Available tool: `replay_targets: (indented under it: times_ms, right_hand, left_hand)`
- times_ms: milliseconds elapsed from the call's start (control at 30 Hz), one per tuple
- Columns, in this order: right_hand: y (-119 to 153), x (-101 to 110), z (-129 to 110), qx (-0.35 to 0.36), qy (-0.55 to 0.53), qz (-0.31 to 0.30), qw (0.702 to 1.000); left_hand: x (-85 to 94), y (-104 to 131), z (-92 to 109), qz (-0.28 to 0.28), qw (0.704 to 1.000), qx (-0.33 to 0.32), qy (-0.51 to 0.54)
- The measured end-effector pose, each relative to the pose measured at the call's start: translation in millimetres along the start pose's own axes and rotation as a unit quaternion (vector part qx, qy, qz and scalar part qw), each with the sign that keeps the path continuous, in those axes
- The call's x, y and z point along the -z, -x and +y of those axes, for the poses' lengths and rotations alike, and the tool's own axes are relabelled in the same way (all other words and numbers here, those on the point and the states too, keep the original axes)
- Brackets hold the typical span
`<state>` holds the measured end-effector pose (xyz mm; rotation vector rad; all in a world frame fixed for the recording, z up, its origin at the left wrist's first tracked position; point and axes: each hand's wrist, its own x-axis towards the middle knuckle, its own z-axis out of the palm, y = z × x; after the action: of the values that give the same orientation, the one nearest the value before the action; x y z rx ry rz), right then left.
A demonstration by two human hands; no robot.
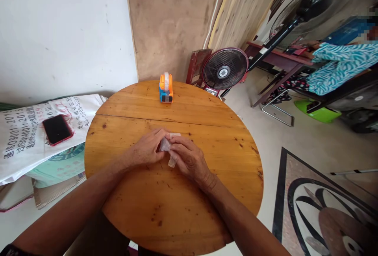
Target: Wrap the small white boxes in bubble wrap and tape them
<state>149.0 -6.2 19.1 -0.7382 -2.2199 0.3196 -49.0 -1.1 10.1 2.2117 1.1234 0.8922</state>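
Observation:
A small greyish packet that looks wrapped in clear plastic [165, 144] is held between my two hands over the middle of the round wooden table [159, 205]. My left hand [149, 146] closes on its left side with thumb and fingers. From the right, the bent fingers of my right hand [189, 157] pinch its right edge. A pale, see-through strip [171, 162] shows below the packet, partly under my right fingers; more of this pale material appears above them. Farther back on the tabletop stands an orange and blue tape dispenser [166, 89] with a roll in it.
A phone with a red edge [58, 129] lies on a white printed sack [26, 134] left of the table. Behind the table, to the right, stands a fan [224, 71]. A person in a blue patterned garment [345, 65] sits at a desk farther right.

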Motion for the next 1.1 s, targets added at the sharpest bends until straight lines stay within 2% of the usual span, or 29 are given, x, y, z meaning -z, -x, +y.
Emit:
replay_targets:
  times_ms: [100,167,300,400,533,700,800,900,1000,1100]
  right_hand:
    - [-2.0,2.6,-1.7,-0.032,-0.042,0.02,0.998]
    - [-4.4,5.9,-4.7,-0.073,-0.09,0.035,0.993]
    - [-7.7,10.9,-9.6,-0.192,-0.184,0.037,0.963]
    - [-8.6,11.8,-10.0,-0.263,-0.211,0.026,0.941]
    - [-12.3,16.0,-11.2,-0.271,-0.261,0.002,0.926]
    - [-14.9,20.3,-14.8,-0.278,-0.302,-0.068,0.909]
    - [-13.2,16.3,-13.9,-0.292,-0.301,-0.072,0.905]
    - [-11.6,11.8,-10.7,-0.315,-0.3,-0.043,0.899]
    - [-11.1,10.1,-7.3,-0.345,-0.361,-0.021,0.866]
    - [-11.4,10.3,-5.8,-0.368,-0.402,-0.005,0.838]
  left_hand:
    - [0.1,-1.6,7.2,0.051,0.998,0.002,0.033]
    - [1.9,-1.8,14.9,0.073,0.994,0.043,0.071]
    - [5.4,-0.9,23.3,0.018,0.967,0.178,0.179]
    - [6.7,-0.9,20.9,-0.015,0.943,0.206,0.262]
    - [6.6,-1.6,15.4,-0.028,0.911,0.237,0.337]
    - [5.4,-3.4,13.5,-0.028,0.873,0.297,0.385]
    - [7.1,-3.9,14.2,-0.037,0.864,0.297,0.405]
    - [12.2,-3.4,14.7,-0.068,0.868,0.264,0.415]
    - [17.5,-3.3,16.3,-0.086,0.875,0.227,0.418]
    - [17.8,-4.0,19.4,-0.078,0.874,0.209,0.432]
